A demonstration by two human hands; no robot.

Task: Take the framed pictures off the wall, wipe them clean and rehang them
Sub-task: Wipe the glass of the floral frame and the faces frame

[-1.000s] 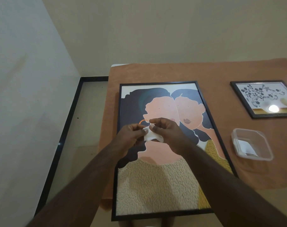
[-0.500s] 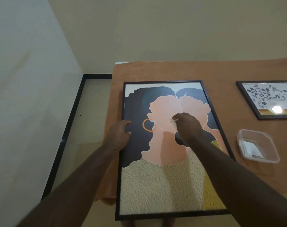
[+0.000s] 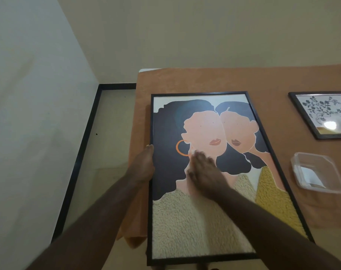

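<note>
Two framed pictures (image 3: 204, 221) (image 3: 321, 114), one plastic container (image 3: 317, 172), two hands (image 3: 143, 165) (image 3: 203, 172) on cloth-covered table (image 3: 273, 80).

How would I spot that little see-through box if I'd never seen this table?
Find the table under the orange cloth. Right of the big framed portrait, below the small flower picture, sits the clear plastic tub. It alone is transparent, with white folded material inside.
</note>
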